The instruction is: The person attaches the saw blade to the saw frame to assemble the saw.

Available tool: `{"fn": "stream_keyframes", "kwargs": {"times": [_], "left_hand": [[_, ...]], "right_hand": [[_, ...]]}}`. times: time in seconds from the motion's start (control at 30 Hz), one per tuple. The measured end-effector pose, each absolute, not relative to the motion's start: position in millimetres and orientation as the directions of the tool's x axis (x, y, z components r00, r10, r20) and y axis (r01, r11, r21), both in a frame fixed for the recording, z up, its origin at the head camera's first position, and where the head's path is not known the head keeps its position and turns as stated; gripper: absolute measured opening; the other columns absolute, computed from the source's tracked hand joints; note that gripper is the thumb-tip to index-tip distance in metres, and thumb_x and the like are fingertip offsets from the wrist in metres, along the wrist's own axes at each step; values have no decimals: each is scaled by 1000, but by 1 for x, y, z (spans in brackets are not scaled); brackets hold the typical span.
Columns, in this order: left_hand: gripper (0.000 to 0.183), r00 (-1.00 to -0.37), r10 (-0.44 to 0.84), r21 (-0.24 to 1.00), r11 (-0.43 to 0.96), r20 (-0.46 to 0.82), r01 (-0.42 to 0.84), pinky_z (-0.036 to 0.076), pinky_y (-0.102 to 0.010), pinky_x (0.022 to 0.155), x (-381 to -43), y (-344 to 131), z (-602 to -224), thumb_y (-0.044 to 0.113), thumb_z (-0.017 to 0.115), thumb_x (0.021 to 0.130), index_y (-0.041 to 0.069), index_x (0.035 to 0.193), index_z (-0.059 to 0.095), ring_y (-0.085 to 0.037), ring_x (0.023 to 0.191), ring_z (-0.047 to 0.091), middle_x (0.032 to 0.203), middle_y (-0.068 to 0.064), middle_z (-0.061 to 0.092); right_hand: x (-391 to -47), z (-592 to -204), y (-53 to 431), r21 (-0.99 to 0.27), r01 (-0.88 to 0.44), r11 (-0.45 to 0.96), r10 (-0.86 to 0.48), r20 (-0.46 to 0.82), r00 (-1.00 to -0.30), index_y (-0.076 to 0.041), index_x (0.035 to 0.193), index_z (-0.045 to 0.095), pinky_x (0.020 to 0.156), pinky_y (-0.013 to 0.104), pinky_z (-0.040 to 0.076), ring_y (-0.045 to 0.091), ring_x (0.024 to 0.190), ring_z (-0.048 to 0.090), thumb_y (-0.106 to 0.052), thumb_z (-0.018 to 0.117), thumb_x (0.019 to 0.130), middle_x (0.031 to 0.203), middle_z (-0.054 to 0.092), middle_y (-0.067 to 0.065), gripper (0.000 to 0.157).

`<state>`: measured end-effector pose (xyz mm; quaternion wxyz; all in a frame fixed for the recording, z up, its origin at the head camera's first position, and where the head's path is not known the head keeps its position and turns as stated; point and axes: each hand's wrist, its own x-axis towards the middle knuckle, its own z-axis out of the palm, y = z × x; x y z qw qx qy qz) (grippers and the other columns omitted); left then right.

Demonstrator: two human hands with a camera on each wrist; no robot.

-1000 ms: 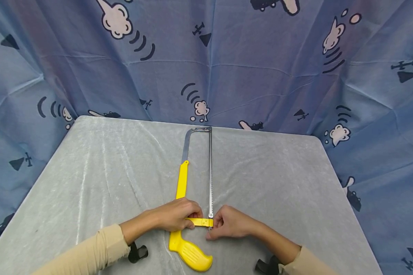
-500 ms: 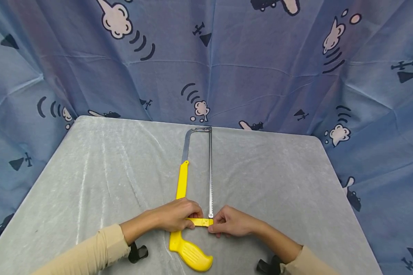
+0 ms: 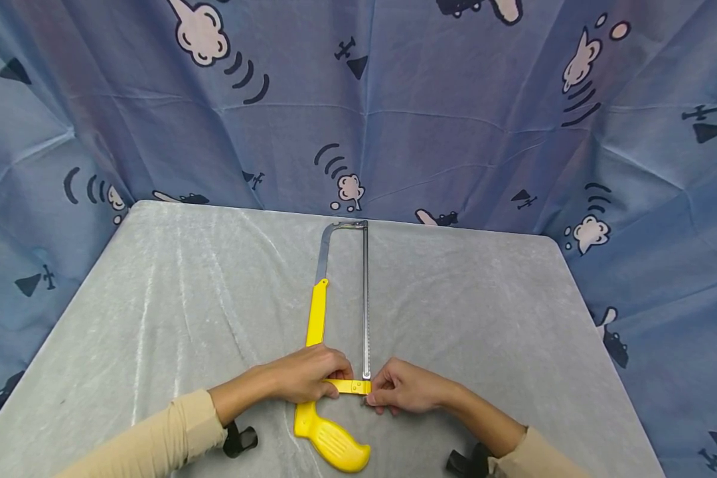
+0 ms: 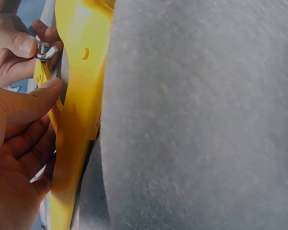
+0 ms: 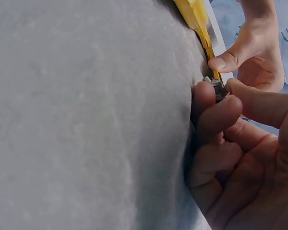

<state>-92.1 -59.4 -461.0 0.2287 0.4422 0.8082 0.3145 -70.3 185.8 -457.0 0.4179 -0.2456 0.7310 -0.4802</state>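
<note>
A hacksaw [image 3: 315, 315] with a yellow handle and a grey metal front frame lies on the table, its handle toward me. Its thin blade [image 3: 366, 305] runs along the right side. My left hand [image 3: 311, 372] grips the frame at the short yellow arm, thumb laid along that arm. At the arm's end sits a metal wing nut [image 4: 50, 51] on a threaded bolt. My right hand [image 3: 409, 385] pinches this wing nut between thumb and fingers, seen closer in the right wrist view, where the bolt's thread [image 5: 217, 86] shows between the fingertips.
Grey velvety cloth covers the table [image 3: 484, 318]. Behind it hangs a blue patterned curtain [image 3: 430, 133], close to the saw's far end. Black camera mounts [image 3: 239, 439] sit at both wrists.
My right thumb has moved up from below the wing nut toward the fingers, with slight finger shifts since. The left hand and the hacksaw stay in place.
</note>
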Motion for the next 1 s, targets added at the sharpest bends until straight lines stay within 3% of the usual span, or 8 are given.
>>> {"fn": "stream_keyframes", "kwargs": {"times": [0.23,0.57,1.0], "left_hand": [[18,-502,860,710,407,-87,575,43,-16,64,-92,-59,-460,5,78,82,18,90,69,1,68,49,77,14,56],[18,-499,862,698,409,-84,588,42,-15,65,-92,-59,-461,6,78,83,18,90,68,1,68,49,77,14,55],[17,-495,864,681,420,-96,600,42,-16,68,-92,-58,-462,8,78,84,20,91,67,1,69,49,78,15,55]], "right_hand": [[-69,-458,186,-914,33,403,-766,-357,-534,9,81,68,43,15,29,1,48,45,-7,61,97,64,60,12,24],[-68,-460,187,-911,23,412,-754,-355,-552,7,78,68,42,15,28,1,47,45,-8,62,97,62,57,-3,25],[-66,-460,188,-921,36,388,-754,-339,-562,8,81,69,45,14,35,5,52,52,-4,61,96,63,60,3,21]]}}
